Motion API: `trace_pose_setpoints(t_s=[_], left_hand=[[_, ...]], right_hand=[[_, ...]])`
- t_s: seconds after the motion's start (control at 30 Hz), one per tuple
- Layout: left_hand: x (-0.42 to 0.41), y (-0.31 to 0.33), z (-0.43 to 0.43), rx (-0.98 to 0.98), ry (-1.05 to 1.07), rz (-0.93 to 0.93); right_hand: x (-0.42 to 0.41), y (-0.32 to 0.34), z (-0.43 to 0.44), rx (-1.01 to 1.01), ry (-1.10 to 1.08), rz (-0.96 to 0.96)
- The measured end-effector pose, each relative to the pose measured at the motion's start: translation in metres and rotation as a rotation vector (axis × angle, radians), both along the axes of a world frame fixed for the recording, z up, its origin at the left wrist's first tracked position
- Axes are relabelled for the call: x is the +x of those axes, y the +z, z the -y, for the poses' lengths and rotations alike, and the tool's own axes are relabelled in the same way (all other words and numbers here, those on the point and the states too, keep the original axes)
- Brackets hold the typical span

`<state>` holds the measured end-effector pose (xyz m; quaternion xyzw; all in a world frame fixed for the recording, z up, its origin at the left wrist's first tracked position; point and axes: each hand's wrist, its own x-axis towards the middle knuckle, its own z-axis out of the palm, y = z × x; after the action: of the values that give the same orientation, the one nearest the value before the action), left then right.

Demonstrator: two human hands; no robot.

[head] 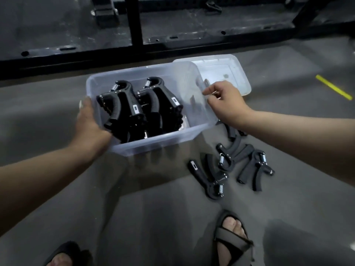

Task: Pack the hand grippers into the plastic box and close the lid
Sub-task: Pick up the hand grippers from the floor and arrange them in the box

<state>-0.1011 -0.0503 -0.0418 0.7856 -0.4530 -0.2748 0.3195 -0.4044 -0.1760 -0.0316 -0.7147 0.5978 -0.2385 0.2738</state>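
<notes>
Left hand (pixel 90 120) clasps the left end of the plastic box (pixel 153 144), and my right hand (pixel 224 104) pinches the rim of its right wall. Between my hands the packed hand grippers (pixel 130 106) stand in the box. More loose hand grippers (pixel 230 166) lie on the floor (pixel 153 208) just under my right wrist, with the lid (pixel 236 72) just beyond that hand.

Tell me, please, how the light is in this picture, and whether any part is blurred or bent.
Head view: the light is dim and soft, with pale glare patches on the floor. Head view: the black frame bows, a wide-angle distortion. Head view: the box looks smeared on its right wall, near the right hand; the grippers inside are fairly sharp.
</notes>
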Motion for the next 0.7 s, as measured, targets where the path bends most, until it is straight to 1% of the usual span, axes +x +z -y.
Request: trace_pose_setpoints(t_s=[0.07,0.13,0.27,0.3,0.33,0.37,0.4,0.43,0.47,0.5,0.53,0.57,0.6,0.63,0.7], left_hand=[[0.003,-0.001,0.0,-0.004,-0.033,0.01],[0.006,-0.003,-0.001,0.004,-0.034,-0.003],[0.009,0.0,-0.009,-0.007,-0.034,0.002],[0.011,0.002,-0.013,-0.002,-0.066,0.017],[0.014,0.005,-0.017,0.013,-0.103,0.034],[0.018,0.007,-0.021,0.023,-0.14,0.055],[0.021,0.007,-0.024,0.039,-0.162,0.074],[0.025,0.005,-0.027,0.05,-0.17,0.085],[0.027,0.002,-0.03,0.054,-0.165,0.092],[0.03,-0.002,-0.032,0.045,-0.156,0.101],[0.03,-0.004,-0.032,0.036,-0.147,0.116],[0.03,-0.007,-0.032,0.029,-0.14,0.137],[0.029,-0.007,-0.032,0.028,-0.137,0.16],[0.028,-0.008,-0.031,0.027,-0.142,0.178],[0.028,-0.009,-0.031,0.026,-0.154,0.193]], right_hand=[[-0.005,-0.009,-0.002,0.048,-0.055,0.051],[-0.005,-0.018,-0.004,0.212,-0.217,0.206],[0.001,-0.016,-0.012,0.49,-0.645,0.752],[0.002,-0.02,-0.016,0.538,-0.749,0.807],[0.002,-0.026,-0.023,0.585,-0.796,0.79],[0.001,-0.038,-0.033,0.654,-0.774,0.712],[0.0,-0.049,-0.046,0.754,-0.69,0.602],[0.0,-0.06,-0.062,0.864,-0.526,0.395],[-0.001,-0.069,-0.078,0.963,-0.298,0.123],[-0.002,-0.078,-0.092,0.981,-0.048,-0.227],[-0.003,-0.084,-0.103,0.912,0.175,-0.55],[-0.002,-0.088,-0.113,0.762,0.331,-0.758],[0.001,-0.09,-0.122,0.646,0.417,-0.829],[0.005,-0.092,-0.129,0.594,0.434,-0.811],[0.012,-0.101,-0.135,0.599,0.398,-0.739]])
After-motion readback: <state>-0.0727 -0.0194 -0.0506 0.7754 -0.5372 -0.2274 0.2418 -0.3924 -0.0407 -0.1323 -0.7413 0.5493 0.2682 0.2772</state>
